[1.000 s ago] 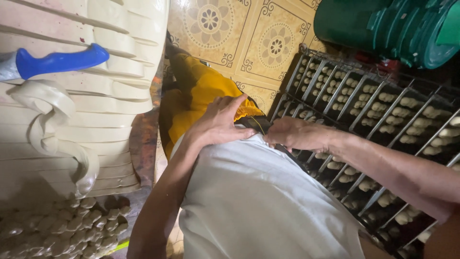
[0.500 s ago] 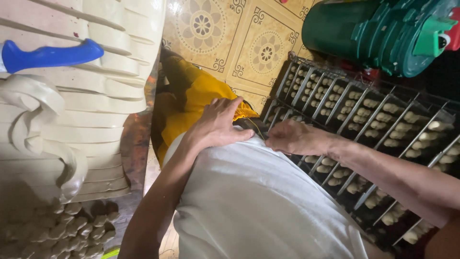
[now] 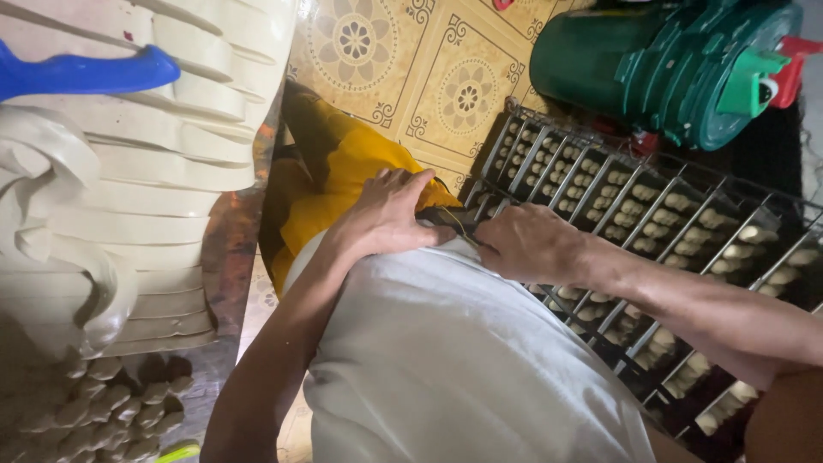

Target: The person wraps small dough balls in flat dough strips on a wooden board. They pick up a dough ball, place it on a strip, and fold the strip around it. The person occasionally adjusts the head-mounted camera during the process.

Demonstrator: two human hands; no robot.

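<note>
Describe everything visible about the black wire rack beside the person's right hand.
The wire rack is a dark metal grid lying on the patterned tile floor, running diagonally from upper centre to lower right. Thin rods divide it into long narrow rows, each filled with small pale dough-like pieces. The right hand rests at its near edge; the forearm crosses over its lower rows. A green plastic container lies just behind its far edge.

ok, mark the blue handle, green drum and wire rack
blue handle (image 3: pixel 81 73), head view, middle of its length
green drum (image 3: pixel 634 64), head view, ribbed side wall
wire rack (image 3: pixel 549 159), head view, a metal divider bar near its far end
</note>
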